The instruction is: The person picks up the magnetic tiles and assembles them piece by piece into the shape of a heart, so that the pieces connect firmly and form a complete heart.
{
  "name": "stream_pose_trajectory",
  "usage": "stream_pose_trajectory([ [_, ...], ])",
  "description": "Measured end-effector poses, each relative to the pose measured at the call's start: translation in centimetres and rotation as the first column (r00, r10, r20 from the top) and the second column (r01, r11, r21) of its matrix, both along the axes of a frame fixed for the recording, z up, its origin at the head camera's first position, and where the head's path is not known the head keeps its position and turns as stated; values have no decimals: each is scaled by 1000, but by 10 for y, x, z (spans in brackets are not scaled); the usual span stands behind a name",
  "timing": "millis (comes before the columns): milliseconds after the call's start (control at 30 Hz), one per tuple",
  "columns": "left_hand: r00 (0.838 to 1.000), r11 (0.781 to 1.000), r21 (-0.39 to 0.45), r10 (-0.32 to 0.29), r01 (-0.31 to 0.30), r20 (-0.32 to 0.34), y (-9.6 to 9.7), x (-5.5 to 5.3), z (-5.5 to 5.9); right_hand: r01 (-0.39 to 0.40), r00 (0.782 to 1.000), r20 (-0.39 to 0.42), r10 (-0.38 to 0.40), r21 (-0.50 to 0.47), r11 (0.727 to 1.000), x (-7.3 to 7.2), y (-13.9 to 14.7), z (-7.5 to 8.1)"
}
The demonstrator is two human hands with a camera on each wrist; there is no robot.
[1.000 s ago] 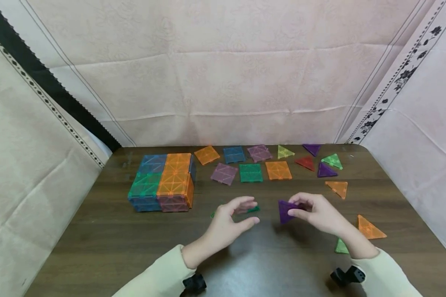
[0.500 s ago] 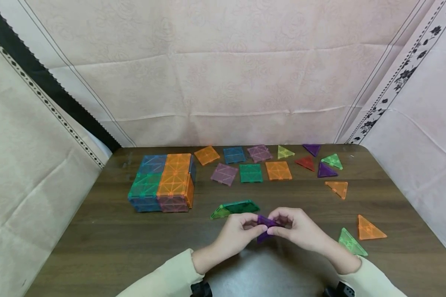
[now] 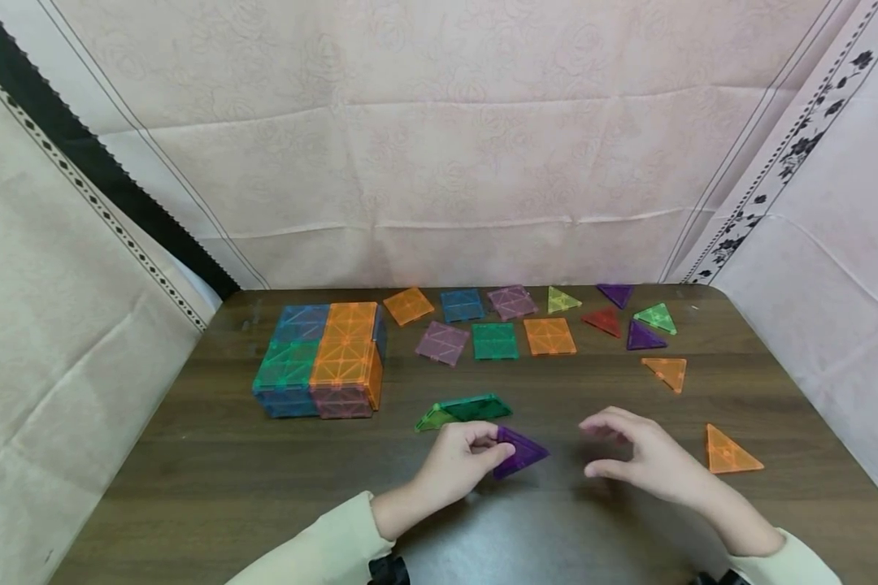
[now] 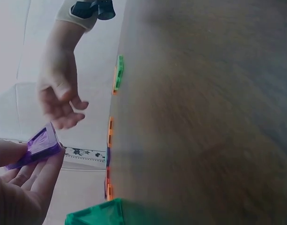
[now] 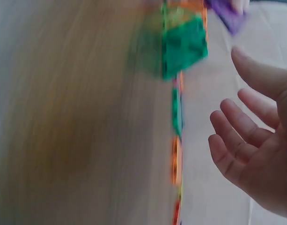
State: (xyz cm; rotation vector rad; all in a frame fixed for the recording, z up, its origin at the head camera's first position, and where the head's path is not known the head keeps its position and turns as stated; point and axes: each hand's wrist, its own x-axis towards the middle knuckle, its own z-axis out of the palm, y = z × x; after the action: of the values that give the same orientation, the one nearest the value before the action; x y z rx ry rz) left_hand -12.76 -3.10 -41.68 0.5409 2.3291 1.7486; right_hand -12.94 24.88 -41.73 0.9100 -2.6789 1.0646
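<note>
Your left hand [image 3: 461, 463] now has sole hold of the purple piece [image 3: 523, 455] — half a second ago both hands were on it, and your right hand [image 3: 647, 455] has since let go and drawn off to the right. Take the green assembly [image 3: 475, 406] as your mark: the purple piece is in front of it and slightly to its right, tilted, raised off the table [image 3: 263, 504] and pinched between your left thumb and fingers. Whether it is one tile or several joined, you cannot tell from here. Your right hand is wide, thumb and fingers apart with nothing between them, farther to the right of the green assembly. For the work, that likely means the left hand alone carries the piece and the right is free; the wrist views show the purple piece apart from the green assembly, which has stayed put. The tile box [image 3: 345, 341] stands to the left of that mark, the square tiles [image 3: 494, 341] lie behind it, and the orange triangle [image 3: 730, 452] is well to its right. No brand, label or writing can be read anywhere — the tiles show only line patterns, and the cloth [image 3: 439, 162] a dark floral border.
</note>
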Motion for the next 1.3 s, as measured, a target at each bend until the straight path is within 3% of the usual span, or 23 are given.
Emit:
stream_pose_trajectory([
  [200, 1000, 1000, -11, 2, -2, 16, -5, -1, -1, 99, 995, -36, -95, 143, 985, 5, 47, -7],
  [500, 1000, 1000, 0, -1, 1, 3, -14, -4, -4, 195, 978, 2, -208, 341, 920, 12, 98, -22],
  [600, 1000, 1000, 5, 1, -1, 6, -15, -4, -4, 195, 967, 73, -244, 408, 892, 12, 107, -27],
  [700, 1000, 1000, 8, 1, -1, 2, -17, -5, -4, 184, 943, 175, -285, 440, 879, 12, 111, -29],
  [767, 1000, 1000, 3, 1, -1, -4, -17, -5, -5, 178, 933, 211, -292, 434, 883, 11, 112, -30],
  [933, 1000, 1000, -13, 6, -6, -13, -18, -5, -5, 183, 951, 156, -268, 418, 890, 10, 110, -31],
  [1133, 1000, 1000, -21, 10, -10, -3, -18, -4, -4, 136, 952, 238, -192, 233, 963, 8, 102, -30],
  [1300, 1000, 1000, -17, 9, -9, 5, -18, -3, -5, 99, 986, 118, -117, 146, 984, 3, 92, -28],
])
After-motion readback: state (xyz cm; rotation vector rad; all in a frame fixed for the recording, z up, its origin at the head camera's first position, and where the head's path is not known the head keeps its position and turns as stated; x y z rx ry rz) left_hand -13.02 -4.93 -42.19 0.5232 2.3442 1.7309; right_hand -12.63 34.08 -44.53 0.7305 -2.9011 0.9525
